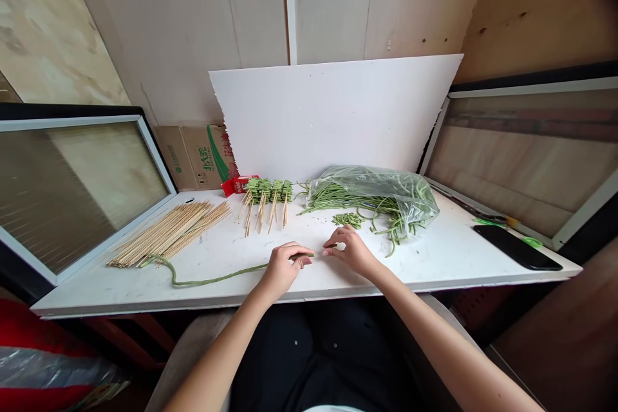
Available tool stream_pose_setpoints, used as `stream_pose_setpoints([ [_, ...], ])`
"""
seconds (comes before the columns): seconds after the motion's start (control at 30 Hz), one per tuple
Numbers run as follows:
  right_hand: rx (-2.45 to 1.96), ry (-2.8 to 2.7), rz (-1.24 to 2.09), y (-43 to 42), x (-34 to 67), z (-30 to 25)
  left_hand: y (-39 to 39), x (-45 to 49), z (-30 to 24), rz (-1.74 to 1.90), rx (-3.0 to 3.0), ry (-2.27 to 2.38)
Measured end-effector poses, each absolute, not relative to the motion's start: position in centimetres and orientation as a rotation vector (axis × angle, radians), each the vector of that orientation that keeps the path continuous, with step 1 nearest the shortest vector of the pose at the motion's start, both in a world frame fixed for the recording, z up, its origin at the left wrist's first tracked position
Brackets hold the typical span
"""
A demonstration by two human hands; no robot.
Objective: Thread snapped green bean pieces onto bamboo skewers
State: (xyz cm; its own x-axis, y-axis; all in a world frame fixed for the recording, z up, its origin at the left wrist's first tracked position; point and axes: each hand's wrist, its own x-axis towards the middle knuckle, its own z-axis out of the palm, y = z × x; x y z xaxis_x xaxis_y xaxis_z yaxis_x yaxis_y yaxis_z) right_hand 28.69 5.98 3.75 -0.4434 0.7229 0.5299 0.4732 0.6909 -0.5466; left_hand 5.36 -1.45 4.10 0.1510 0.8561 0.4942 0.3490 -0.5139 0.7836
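Note:
My left hand [282,268] is closed around one end of a long bean [212,281], whose short tip sticks out between thumb and fingers. The rest of the bean trails left over the white table and curls beside the skewers. Facing it, a small gap away, my right hand [355,251] pinches a short piece of bean [331,246]. Just beyond the right hand lies a small pile of short bean pieces [348,219]. Behind that, a clear plastic bag [381,183] holds many long beans, some spilling out of its front.
Bare bamboo skewers [164,232] lie heaped at the left of the table [232,296]. Several skewered bundles of folded beans [270,192] sit at the back by a red packet [236,185]. A black phone [516,247] lies at right. Framed glass panels stand at both sides.

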Motion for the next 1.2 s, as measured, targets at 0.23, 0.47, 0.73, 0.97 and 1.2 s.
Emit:
stream_pose_setpoints([
  [0.23, -0.995, -2.258, 0.330, 6.2, 29.4, 3.6, -0.7, 5.1, 2.5, 1.379, 1.950, 1.208],
  [0.47, -0.685, -2.223, 0.668, 3.2, 27.1, 5.8, -0.8, 5.4, 2.2, 1.323, 1.716, 1.276],
  [0.73, -0.694, -2.123, 0.509, 3.2, 26.8, 5.6, -0.9, 5.2, 3.0, 1.247, 1.744, 1.248],
  [0.97, -0.595, -2.202, 0.456, 2.8, 26.7, 6.1, -1.0, 5.0, 3.2, 1.333, 1.948, 1.299],
  [1.2, -0.552, -2.222, 0.378, 2.6, 26.2, 5.8, -1.6, 5.3, 4.1, 1.276, 2.078, 1.224],
])
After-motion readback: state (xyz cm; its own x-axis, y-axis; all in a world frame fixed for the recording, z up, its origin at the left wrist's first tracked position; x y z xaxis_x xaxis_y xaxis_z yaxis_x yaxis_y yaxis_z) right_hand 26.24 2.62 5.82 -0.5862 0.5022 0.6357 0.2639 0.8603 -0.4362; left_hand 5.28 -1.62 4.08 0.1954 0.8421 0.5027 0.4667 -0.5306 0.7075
